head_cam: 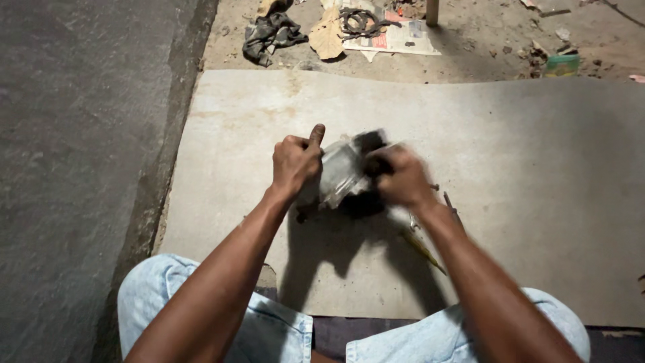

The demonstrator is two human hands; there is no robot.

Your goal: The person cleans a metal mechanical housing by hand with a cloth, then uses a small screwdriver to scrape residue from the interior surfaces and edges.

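My left hand grips the left side of a grey metal part, thumb sticking up. Blurred with motion, my right hand is closed on a dark object, perhaps a rag or brush, pressed against the part's right side. The part is held just above a large grey board lying on the floor. Below my right wrist lie a yellow-handled tool and a thin rod on the board.
A dark rag, a dry leaf, newspaper with a coil of wire and a green packet lie on the dirt floor beyond the board. A raised concrete ledge runs along the left. My knees in light jeans are at the bottom.
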